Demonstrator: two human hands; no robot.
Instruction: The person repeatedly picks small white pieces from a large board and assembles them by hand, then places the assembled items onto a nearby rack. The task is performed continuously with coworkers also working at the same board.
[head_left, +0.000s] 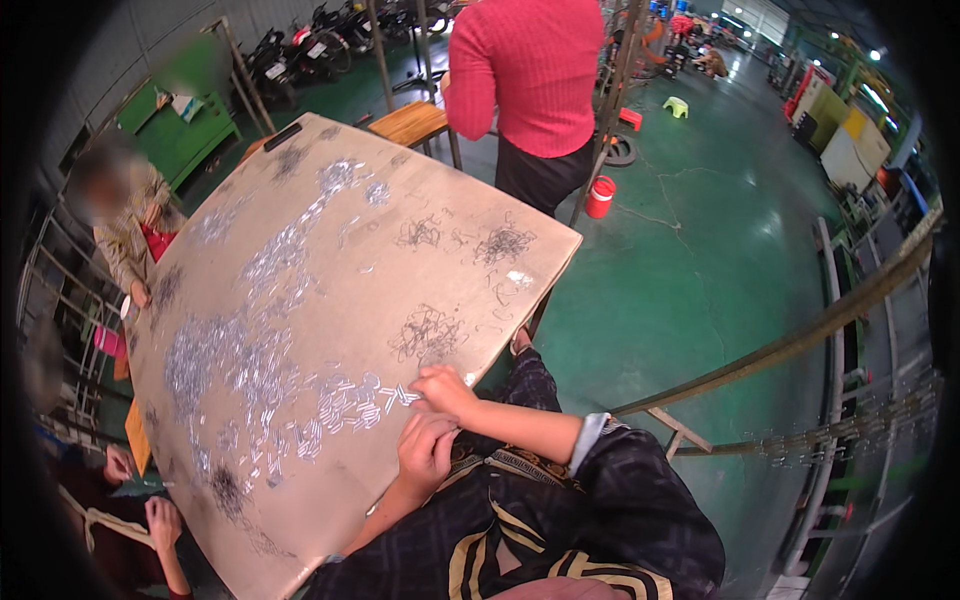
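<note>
My right hand [446, 390] is at the near edge of the table, its fingers bent down beside small shiny silver pieces [350, 402] that look like short strips or tubes. Just below it, my left hand [427, 450] is held at the table edge with its fingers curled together. Anything in either hand is too small or too hidden to name. Beyond my right hand lies a loose heap of thin dark bent wires [428, 334]. The silver pieces spread in a long, dense band across the brown tabletop [350, 290].
More dark wire heaps lie at the far right [503, 243] and the near left [228, 488]. A person in a red top [530, 80] stands at the far side. Other people's hands [163, 522] are along the left side. A red bucket [600, 197] stands on the green floor.
</note>
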